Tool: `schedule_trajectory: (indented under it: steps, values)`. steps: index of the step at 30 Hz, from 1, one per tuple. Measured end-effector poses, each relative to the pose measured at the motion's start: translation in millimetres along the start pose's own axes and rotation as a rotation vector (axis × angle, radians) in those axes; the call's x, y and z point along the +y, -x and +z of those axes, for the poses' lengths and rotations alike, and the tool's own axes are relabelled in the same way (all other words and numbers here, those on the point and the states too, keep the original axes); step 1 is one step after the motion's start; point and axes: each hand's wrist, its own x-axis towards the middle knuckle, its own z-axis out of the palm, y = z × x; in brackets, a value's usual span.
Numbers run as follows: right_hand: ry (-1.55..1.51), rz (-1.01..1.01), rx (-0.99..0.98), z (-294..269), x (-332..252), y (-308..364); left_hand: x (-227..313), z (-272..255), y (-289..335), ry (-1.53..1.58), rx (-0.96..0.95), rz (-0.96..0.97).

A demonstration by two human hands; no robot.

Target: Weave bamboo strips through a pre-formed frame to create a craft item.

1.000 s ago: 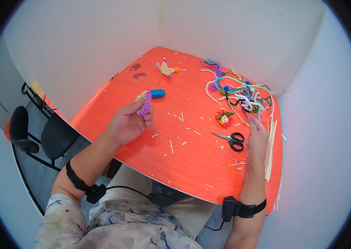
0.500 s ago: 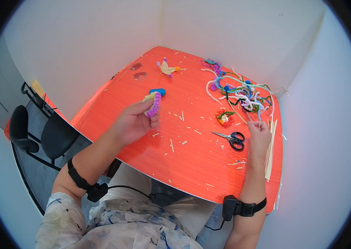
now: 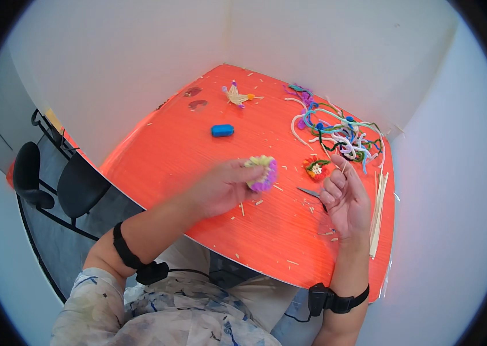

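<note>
My left hand (image 3: 216, 187) is closed on a ruffled purple and pale-yellow fuzzy yarn piece (image 3: 263, 173), held above the middle of the red table; motion blurs this hand slightly. My right hand (image 3: 347, 199) has its fingers curled, thumb and forefinger pinching a thin pale stick (image 3: 326, 151) that points up and left. Partly hidden behind the right hand lie black-handled scissors (image 3: 309, 191). Just beyond that hand is a round orange, green and white fuzzy piece (image 3: 316, 168).
Tangled colored yarn strands (image 3: 347, 130) lie at the back right, a bundle of pale sticks (image 3: 378, 216) along the right edge. A blue block-like object (image 3: 222, 130) and a star-shaped stick piece (image 3: 236, 97) sit farther back. Stick scraps dot the red table (image 3: 157, 150); white walls (image 3: 140, 69) enclose its far sides.
My left hand has moved right with the purple and yellow piece, uncovering the blue object. The right hand has turned its palm side more into view and now covers most of the scissors.
</note>
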Motion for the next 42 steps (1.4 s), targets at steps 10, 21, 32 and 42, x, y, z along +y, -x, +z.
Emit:
schedule_trajectory:
  steps: [10,21,32,42]
  values:
    - [0.012,-0.002,-0.133,11.9,3.1,3.7,-25.9,23.8,-16.6,-0.147,-0.179,-0.230]
    - [0.181,-0.050,-0.038,3.6,4.5,1.1,4.4,-0.4,3.9,-0.118,-0.091,-0.086]
    - [0.067,-0.318,0.226,-13.2,-13.1,-3.1,14.7,-4.6,9.2,-0.088,-0.031,-0.012]
    - [-0.109,-0.201,0.097,-7.4,-1.4,-3.5,-41.1,30.6,-25.0,-0.185,-0.202,-0.184]
